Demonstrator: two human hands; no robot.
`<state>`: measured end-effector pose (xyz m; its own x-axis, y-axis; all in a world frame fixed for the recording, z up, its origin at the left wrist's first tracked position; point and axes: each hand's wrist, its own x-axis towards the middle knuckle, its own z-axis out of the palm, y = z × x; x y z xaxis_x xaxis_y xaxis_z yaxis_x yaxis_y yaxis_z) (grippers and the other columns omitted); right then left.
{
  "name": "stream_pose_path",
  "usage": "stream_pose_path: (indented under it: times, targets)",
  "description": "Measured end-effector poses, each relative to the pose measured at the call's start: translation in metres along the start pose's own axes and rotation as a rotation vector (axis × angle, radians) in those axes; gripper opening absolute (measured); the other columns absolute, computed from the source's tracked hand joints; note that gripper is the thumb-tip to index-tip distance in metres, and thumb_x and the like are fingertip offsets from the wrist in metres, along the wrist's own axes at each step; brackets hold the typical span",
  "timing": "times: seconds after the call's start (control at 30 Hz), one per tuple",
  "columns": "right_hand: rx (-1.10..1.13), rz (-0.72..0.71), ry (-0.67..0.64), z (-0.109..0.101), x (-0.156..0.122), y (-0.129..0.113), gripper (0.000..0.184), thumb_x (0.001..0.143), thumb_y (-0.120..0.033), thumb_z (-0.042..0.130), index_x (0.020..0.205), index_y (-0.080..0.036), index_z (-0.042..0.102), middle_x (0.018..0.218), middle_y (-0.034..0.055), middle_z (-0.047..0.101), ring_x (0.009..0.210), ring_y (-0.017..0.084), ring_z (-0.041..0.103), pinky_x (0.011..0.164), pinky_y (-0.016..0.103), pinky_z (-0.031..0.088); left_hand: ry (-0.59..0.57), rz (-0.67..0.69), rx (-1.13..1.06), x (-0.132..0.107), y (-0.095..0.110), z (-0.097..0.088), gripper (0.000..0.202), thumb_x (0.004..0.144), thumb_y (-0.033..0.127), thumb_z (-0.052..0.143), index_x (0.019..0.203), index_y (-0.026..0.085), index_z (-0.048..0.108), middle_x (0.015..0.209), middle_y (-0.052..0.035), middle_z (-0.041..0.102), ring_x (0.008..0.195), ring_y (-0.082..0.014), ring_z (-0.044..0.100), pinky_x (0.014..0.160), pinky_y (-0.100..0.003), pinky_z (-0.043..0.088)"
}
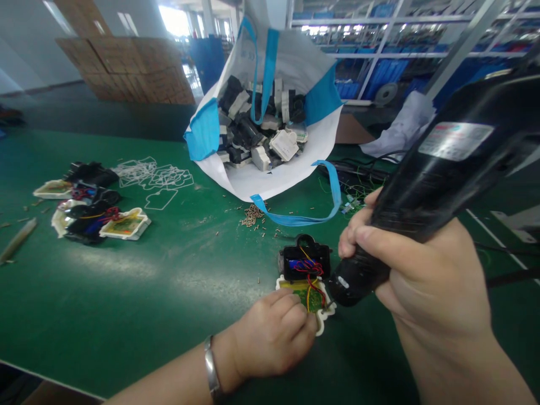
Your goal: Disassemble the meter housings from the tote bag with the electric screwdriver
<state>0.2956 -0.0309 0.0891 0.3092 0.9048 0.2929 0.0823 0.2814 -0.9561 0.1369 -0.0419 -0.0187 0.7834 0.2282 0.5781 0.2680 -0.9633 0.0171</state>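
Observation:
My right hand (426, 270) is wrapped round a black electric screwdriver (447, 169), its tip pointing down at an opened device (307, 275) on the green table. The device has a black half with red and blue wires and a white half holding a green circuit board. My left hand (272, 332), with a metal bracelet at the wrist, has its fingers curled on the white half and pins it to the table.
A white and blue bag (291, 169) full of black and white devices stands behind. Loose screws (252, 215) lie before it. Opened devices (90, 211) and white gaskets (154, 177) lie at the left. Cardboard boxes and blue shelving stand beyond the green table (126, 292).

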Motion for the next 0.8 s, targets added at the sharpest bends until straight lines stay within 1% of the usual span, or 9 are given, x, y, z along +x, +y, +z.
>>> stream_pose_path:
  times: [0.17, 0.33, 0.57, 0.7, 0.8]
  targets:
    - [0.030, 0.015, 0.009, 0.000, 0.000, 0.000, 0.024, 0.059, -0.011, 0.056, 0.080, -0.020, 0.050, 0.055, -0.0039, 0.053, 0.048, 0.015, 0.051, 0.048, 0.030, 0.042, -0.008, -0.002, -0.021, -0.001, 0.000, -0.001, 0.008, 0.081, 0.013, 0.048, 0.079, 0.011, 0.056, 0.069, -0.0034, 0.057, 0.070, -0.0146, 0.056, 0.069, -0.031, 0.052]
    - [0.030, 0.000, 0.000, -0.001, 0.001, 0.002, 0.024, 0.060, -0.010, 0.056, 0.081, -0.019, 0.049, 0.056, -0.0033, 0.053, 0.049, 0.015, 0.052, 0.047, 0.029, 0.042, -0.011, -0.015, -0.037, 0.000, 0.000, -0.001, 0.010, 0.082, 0.013, 0.046, 0.081, 0.011, 0.056, 0.067, -0.0028, 0.056, 0.071, -0.0141, 0.056, 0.073, -0.031, 0.051]
    - [0.018, 0.051, -0.002, -0.002, 0.004, 0.001, 0.023, 0.059, -0.013, 0.056, 0.079, -0.019, 0.046, 0.057, -0.0036, 0.050, 0.049, 0.015, 0.050, 0.048, 0.030, 0.042, 0.009, -0.013, -0.059, 0.001, 0.001, -0.001, 0.010, 0.081, 0.012, 0.047, 0.082, 0.010, 0.057, 0.067, -0.0035, 0.057, 0.071, -0.0151, 0.056, 0.073, -0.032, 0.052]
    - [-0.045, 0.073, 0.030, 0.003, 0.001, 0.006, 0.024, 0.057, -0.016, 0.057, 0.078, -0.019, 0.045, 0.058, -0.0040, 0.046, 0.051, 0.013, 0.046, 0.049, 0.029, 0.041, 0.008, -0.042, -0.077, 0.003, 0.002, -0.002, 0.013, 0.083, 0.013, 0.044, 0.084, 0.011, 0.057, 0.068, -0.0030, 0.056, 0.070, -0.0137, 0.056, 0.071, -0.029, 0.052]
    - [-0.155, 0.117, -0.010, 0.010, -0.003, 0.014, 0.022, 0.054, -0.013, 0.055, 0.072, -0.019, 0.044, 0.058, -0.0044, 0.043, 0.052, 0.012, 0.043, 0.049, 0.027, 0.039, 0.053, -0.061, -0.091, 0.004, 0.001, -0.005, 0.016, 0.085, 0.013, 0.041, 0.086, 0.011, 0.056, 0.069, -0.0039, 0.057, 0.071, -0.0140, 0.057, 0.068, -0.028, 0.052]
